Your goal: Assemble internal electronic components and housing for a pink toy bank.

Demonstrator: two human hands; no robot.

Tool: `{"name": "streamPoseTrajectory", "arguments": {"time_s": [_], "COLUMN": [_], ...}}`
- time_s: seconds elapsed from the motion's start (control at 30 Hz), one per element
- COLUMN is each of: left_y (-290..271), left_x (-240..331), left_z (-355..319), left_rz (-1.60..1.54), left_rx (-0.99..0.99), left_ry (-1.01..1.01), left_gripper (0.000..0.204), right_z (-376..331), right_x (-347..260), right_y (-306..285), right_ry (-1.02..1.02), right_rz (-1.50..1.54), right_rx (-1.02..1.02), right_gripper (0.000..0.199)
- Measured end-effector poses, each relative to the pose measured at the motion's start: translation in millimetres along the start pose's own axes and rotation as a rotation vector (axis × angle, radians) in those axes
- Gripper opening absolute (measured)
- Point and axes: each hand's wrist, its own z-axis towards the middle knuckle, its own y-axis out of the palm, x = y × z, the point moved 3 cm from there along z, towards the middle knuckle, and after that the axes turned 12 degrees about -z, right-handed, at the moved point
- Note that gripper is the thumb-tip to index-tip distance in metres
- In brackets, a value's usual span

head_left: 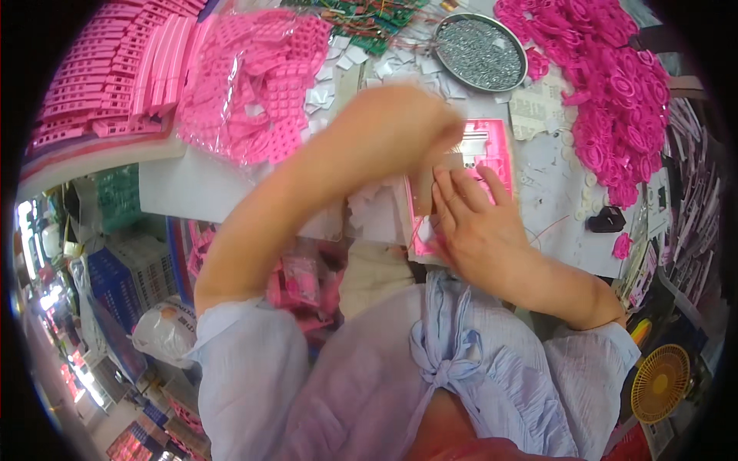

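Observation:
A pink plastic casing (494, 146) lies at the table's near edge in front of me. Silvery strips show in its far part, and a flat brownish piece (425, 192) covers some of its left side. My right hand (483, 219) rests on the casing with its fingers stretched out over the brownish piece. Above the casing's far left corner is my left hand (419, 115), bent at the wrist. Motion smears its fingers, so whether they hold something cannot be made out.
Small metal screws fill a round tray (480, 54) at the back. Pink keypads in a clear bag (254, 77) and stacked pink casings (100, 69) lie left. Green circuit boards (361, 19) are behind, magenta parts (615, 92) right. A black object (606, 220) sits near the right edge.

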Motion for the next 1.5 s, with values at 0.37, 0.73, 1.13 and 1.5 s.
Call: {"name": "streamPoseTrajectory", "arguments": {"time_s": [0.37, 0.73, 1.13, 1.5], "left_y": [42.7, 9.7, 86.6, 101.4], "left_x": [-50.9, 26.9, 34.1, 31.7], "left_z": [156.0, -30.5, -93.7, -101.7], "left_rz": [0.582, -0.468, -0.175, -0.179], "left_rx": [0.229, 0.264, 0.474, 0.611], "left_ry": [0.201, -0.138, -0.088, -0.074], "left_gripper": [0.015, 0.02, 0.01, 0.011], "right_z": [-2.1, -6.7, -13.9, 21.8], "right_x": [-6.1, -0.7, 159.9, 73.1], "right_y": [-8.3, -9.5, -54.5, -45.4], "right_ry": [0.069, 0.132, 0.415, -0.125], "right_rz": [0.031, 0.119, 0.875, 1.708], "right_rx": [0.064, 0.083, 0.454, 0.719], "right_gripper": [0.059, 0.056, 0.055, 0.036]}}
